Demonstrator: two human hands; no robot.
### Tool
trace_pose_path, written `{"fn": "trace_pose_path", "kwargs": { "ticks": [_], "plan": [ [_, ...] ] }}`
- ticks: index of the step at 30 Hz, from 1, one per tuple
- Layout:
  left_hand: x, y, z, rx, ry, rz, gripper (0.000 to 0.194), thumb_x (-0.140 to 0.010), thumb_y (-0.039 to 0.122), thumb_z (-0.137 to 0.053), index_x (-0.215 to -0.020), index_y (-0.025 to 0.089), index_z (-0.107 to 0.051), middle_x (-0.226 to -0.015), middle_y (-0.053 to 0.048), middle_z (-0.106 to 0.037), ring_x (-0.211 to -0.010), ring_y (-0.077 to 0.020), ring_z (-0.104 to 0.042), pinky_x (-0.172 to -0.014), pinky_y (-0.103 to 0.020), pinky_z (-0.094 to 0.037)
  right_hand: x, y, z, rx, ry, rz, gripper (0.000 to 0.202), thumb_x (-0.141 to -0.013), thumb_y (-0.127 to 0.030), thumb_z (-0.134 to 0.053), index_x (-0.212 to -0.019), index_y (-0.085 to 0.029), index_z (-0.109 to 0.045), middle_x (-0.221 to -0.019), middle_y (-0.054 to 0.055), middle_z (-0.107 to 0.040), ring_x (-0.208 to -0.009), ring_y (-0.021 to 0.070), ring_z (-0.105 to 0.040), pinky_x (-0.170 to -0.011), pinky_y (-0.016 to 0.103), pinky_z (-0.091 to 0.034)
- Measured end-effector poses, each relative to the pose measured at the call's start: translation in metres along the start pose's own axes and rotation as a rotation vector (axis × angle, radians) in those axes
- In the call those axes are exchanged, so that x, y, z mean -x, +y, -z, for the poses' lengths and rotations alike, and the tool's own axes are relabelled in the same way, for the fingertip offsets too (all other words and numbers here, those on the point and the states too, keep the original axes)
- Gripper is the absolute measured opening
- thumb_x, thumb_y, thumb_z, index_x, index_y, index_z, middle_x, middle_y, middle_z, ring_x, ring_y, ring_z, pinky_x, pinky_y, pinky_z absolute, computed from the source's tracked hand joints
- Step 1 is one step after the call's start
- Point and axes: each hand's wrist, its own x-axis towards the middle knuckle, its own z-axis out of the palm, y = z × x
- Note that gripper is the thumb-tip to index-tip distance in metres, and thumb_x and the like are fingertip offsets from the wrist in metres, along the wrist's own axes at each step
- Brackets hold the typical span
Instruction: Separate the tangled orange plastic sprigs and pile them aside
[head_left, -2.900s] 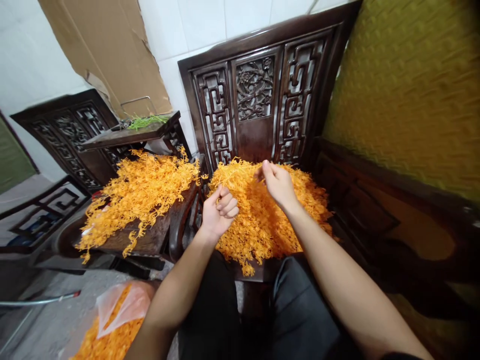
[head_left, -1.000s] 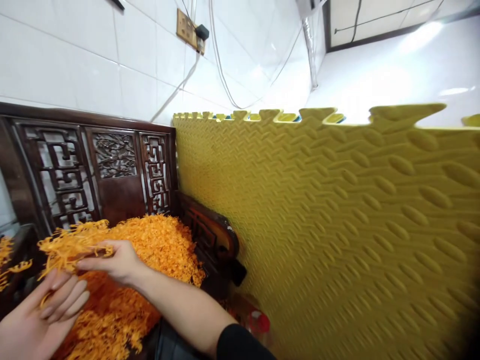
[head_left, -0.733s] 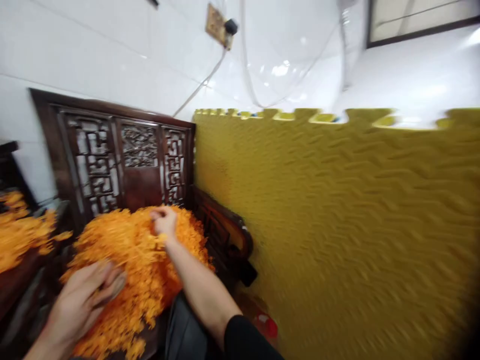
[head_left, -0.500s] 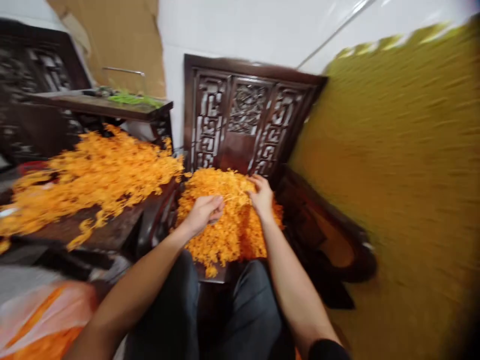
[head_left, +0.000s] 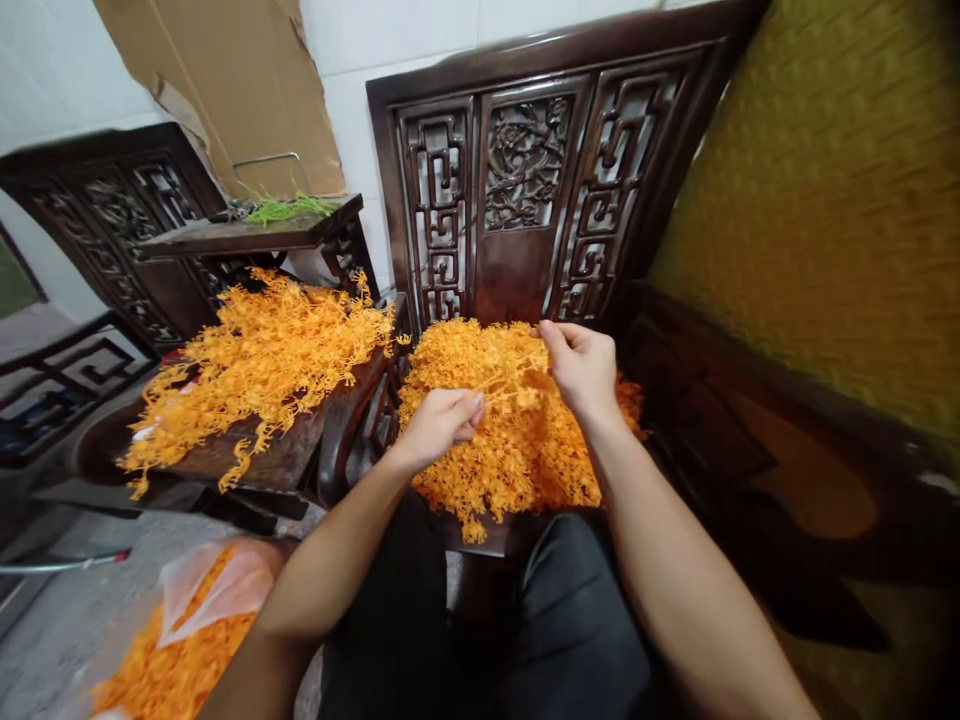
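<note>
A big heap of orange curly plastic-looking sprigs (head_left: 480, 470) covers the seat of a dark carved wooden chair (head_left: 517, 265) between my knees. Over its near left part, my left hand (head_left: 444, 425) is closed, thumb against fingers, on the thin stems of an orange sprig that stretches to the right. My right hand (head_left: 583, 365) is raised at the heap's upper right, thumb and forefinger pinched together. What lies between those fingertips is too small to make out.
To the left, another orange heap (head_left: 277, 340) spreads over a second wooden seat. Behind it, a small dark table (head_left: 247, 236) bears green stems (head_left: 289, 208). A plastic bag (head_left: 217, 590) with orange pieces stands on the floor. A yellow textured panel (head_left: 840, 220) rises at right.
My view has shifted, so the chair and heap look closer and further right. My right hand has gone from loosely spread fingers to a pinch. The left hand stays closed on the stems.
</note>
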Motion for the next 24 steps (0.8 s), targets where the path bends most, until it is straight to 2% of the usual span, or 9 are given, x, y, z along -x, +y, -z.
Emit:
{"fn": "trace_pose_path", "kwargs": {
  "ticks": [4,9,12,15,17,19,20,22,24],
  "plan": [
    [0.002,0.000,-0.005,0.096,-0.023,0.049,0.048,-0.088,0.056,-0.064,-0.067,0.018,-0.045,-0.047,0.010,-0.027,-0.043,-0.0039,-0.017,-0.044,-0.022,-0.010,-0.024,0.017,-0.008,0.047,0.136,0.043,0.045,-0.089,-0.055,-0.061,-0.085,-0.014,-0.079,-0.076,0.008,-0.074,-0.072,0.0211,-0.066,-0.068,0.032,-0.048],
    [0.009,0.007,-0.004,0.167,0.046,-0.081,0.044,-0.091,0.047,-0.064,-0.065,0.018,-0.046,-0.044,0.009,-0.027,-0.042,-0.0045,-0.021,-0.045,-0.021,-0.013,-0.045,0.043,-0.006,-0.058,0.348,-0.057,0.058,-0.095,-0.064,-0.046,-0.086,-0.014,-0.074,-0.067,0.006,-0.065,-0.066,0.0201,-0.063,-0.059,0.031,-0.049],
    [0.006,0.009,-0.005,0.202,0.068,-0.085,0.042,-0.090,0.046,-0.065,-0.066,0.017,-0.047,-0.044,0.009,-0.027,-0.041,-0.0046,-0.022,-0.044,-0.021,-0.014,-0.038,0.052,-0.010,-0.092,0.192,-0.036,0.055,-0.088,-0.067,-0.057,-0.085,-0.016,-0.076,-0.077,0.008,-0.069,-0.073,0.0217,-0.066,-0.067,0.035,-0.055],
    [0.001,0.008,-0.003,0.227,0.087,-0.066,0.041,-0.089,0.047,-0.066,-0.068,0.017,-0.049,-0.044,0.009,-0.027,-0.040,-0.0044,-0.020,-0.043,-0.020,-0.015,-0.025,0.050,-0.018,-0.134,-0.023,0.035,0.054,-0.081,-0.068,-0.067,-0.092,-0.017,-0.079,-0.102,0.013,-0.073,-0.094,0.0262,-0.070,-0.087,0.043,-0.057],
    [-0.001,0.006,0.001,0.238,0.110,-0.070,0.040,-0.089,0.047,-0.067,-0.068,0.017,-0.049,-0.044,0.010,-0.027,-0.040,-0.0042,-0.019,-0.042,-0.020,-0.014,-0.017,0.041,-0.021,-0.146,-0.097,0.075,0.055,-0.086,-0.067,-0.063,-0.104,-0.018,-0.079,-0.120,0.014,-0.071,-0.117,0.0287,-0.065,-0.108,0.047,-0.048],
    [-0.003,0.005,0.005,0.249,0.122,-0.077,0.039,-0.089,0.046,-0.067,-0.069,0.018,-0.049,-0.044,0.010,-0.026,-0.039,-0.0042,-0.017,-0.041,-0.019,-0.013,-0.009,0.028,-0.022,-0.179,-0.163,0.084,0.058,-0.093,-0.067,-0.052,-0.117,-0.020,-0.076,-0.132,0.013,-0.067,-0.130,0.0277,-0.058,-0.118,0.049,-0.037],
    [-0.004,0.005,0.007,0.253,0.123,-0.079,0.039,-0.089,0.046,-0.067,-0.070,0.018,-0.049,-0.044,0.010,-0.026,-0.039,-0.0042,-0.017,-0.041,-0.019,-0.013,-0.006,0.020,-0.021,-0.213,-0.208,0.076,0.060,-0.095,-0.067,-0.048,-0.124,-0.021,-0.073,-0.135,0.012,-0.066,-0.131,0.0269,-0.057,-0.117,0.049,-0.038],
    [-0.004,0.006,0.009,0.254,0.118,-0.077,0.039,-0.090,0.046,-0.067,-0.070,0.018,-0.049,-0.044,0.010,-0.025,-0.039,-0.0042,-0.017,-0.041,-0.019,-0.014,0.001,0.007,-0.020,-0.276,-0.332,0.049,0.063,-0.095,-0.068,-0.048,-0.134,-0.023,-0.066,-0.130,0.011,-0.070,-0.121,0.0260,-0.063,-0.106,0.047,-0.048],
    [-0.004,0.007,0.008,0.254,0.118,-0.080,0.039,-0.090,0.047,-0.066,-0.070,0.018,-0.049,-0.044,0.011,-0.025,-0.039,-0.0042,-0.016,-0.040,-0.019,-0.014,0.007,-0.002,-0.018,-0.286,-0.449,-0.003,0.063,-0.091,-0.067,-0.056,-0.134,-0.022,-0.066,-0.108,0.010,-0.076,-0.094,0.0240,-0.070,-0.083,0.041,-0.057]
  ]
}}
